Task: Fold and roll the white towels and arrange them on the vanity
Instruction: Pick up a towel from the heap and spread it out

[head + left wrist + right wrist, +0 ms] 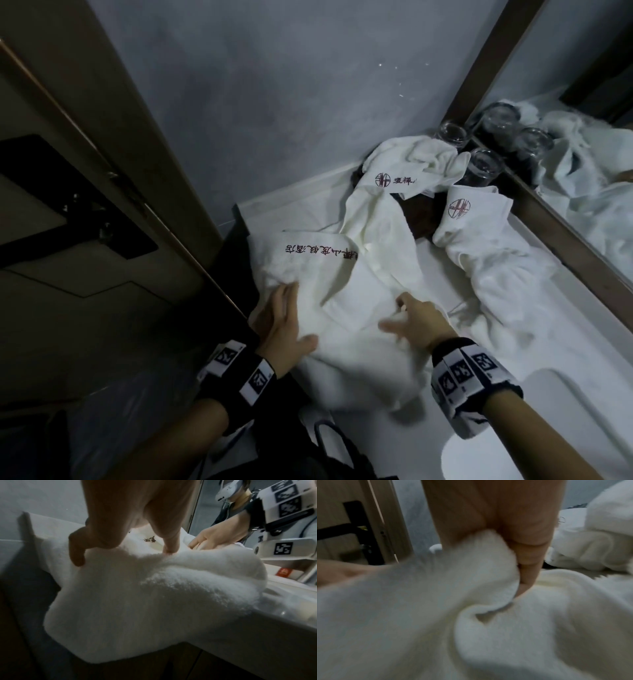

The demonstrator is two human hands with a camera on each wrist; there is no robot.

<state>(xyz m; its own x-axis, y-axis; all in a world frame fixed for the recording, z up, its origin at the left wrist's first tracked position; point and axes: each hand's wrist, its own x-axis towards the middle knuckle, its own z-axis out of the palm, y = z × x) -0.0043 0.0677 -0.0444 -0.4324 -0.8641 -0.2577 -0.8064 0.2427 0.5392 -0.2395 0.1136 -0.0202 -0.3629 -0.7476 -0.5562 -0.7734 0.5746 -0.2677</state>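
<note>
A white towel (346, 294) with red characters lies crumpled on the white vanity top (445, 274), and its near corner hangs over the front edge (120, 615). My left hand (294, 315) rests on its left part, fingers spread and fingertips (169, 547) pressing into the pile. My right hand (407, 318) grips a bunched fold of the same towel (479, 568) between thumb and fingers. A second towel (404, 171) with a red logo lies at the back, and a third towel (479, 246) is twisted along the right.
Clear drinking glasses (483, 168) stand in the back corner on a dark tray (421, 219), partly under the towels. A mirror (582, 137) runs along the right. A wooden door (102, 171) stands at the left, and a dark bag (335, 445) sits below the counter.
</note>
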